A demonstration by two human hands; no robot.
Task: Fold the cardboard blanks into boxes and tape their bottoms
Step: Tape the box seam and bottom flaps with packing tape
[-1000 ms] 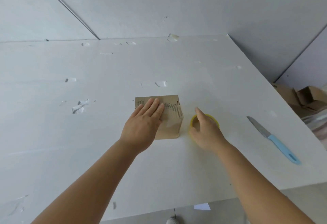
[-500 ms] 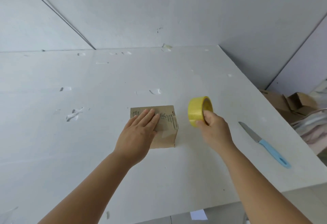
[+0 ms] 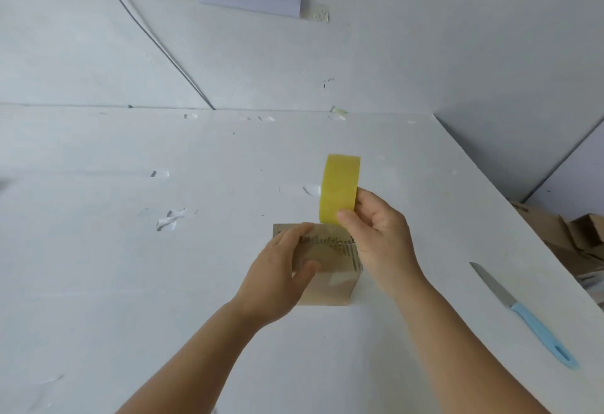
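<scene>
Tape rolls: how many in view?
1. The yellow tape roll is held upright in the right hand, above the far edge of the cardboard box. Nothing else visible; cardboard pile at right could hide more.

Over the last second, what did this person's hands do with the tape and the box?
The right hand took hold of the yellow tape roll, lifted it off the table and brought it over the far edge of the cardboard box. The left hand went from lying flat on the box top to curling round it. The box and the knife stayed where they were.
</scene>
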